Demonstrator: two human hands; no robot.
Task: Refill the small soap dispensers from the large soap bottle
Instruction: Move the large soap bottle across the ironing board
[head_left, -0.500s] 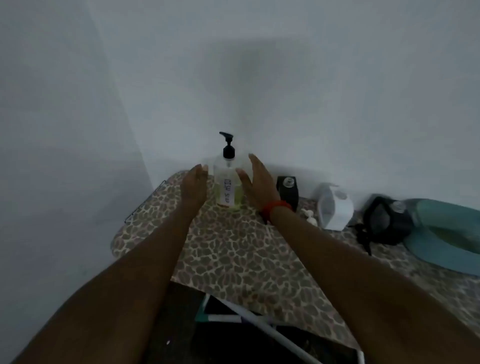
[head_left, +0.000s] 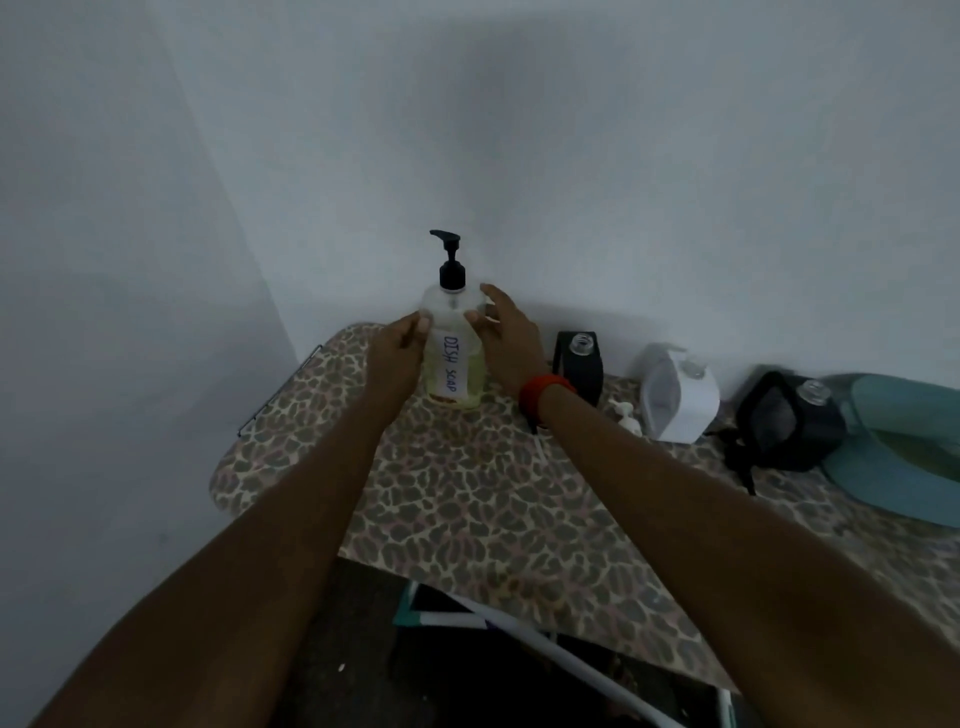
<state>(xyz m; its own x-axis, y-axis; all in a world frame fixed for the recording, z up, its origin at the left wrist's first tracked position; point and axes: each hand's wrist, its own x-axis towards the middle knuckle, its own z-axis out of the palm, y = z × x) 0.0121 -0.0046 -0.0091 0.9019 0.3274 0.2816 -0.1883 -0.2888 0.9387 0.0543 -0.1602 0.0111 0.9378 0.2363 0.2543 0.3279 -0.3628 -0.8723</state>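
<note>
The large clear soap bottle (head_left: 453, 358), with a black pump and a label reading DISH SOAP, stands upright at the far left of the leopard-print board (head_left: 467, 509). It holds pale yellow liquid. My left hand (head_left: 397, 353) presses its left side and my right hand (head_left: 506, 338) wraps its right side, fingers near the shoulder. To the right stand three small dispensers with their pumps off: a black one (head_left: 579, 364), a white one (head_left: 678, 392) and another black one (head_left: 789, 421).
A small white pump head (head_left: 626, 413) lies on the board in front of the white dispenser. A teal basin (head_left: 904, 447) sits at the far right. White walls close the corner behind the bottle. The board's near edge drops to a dark floor with a metal frame.
Both hands have closed in from either side and now hold the large soap bottle. The bottle stands in the same spot.
</note>
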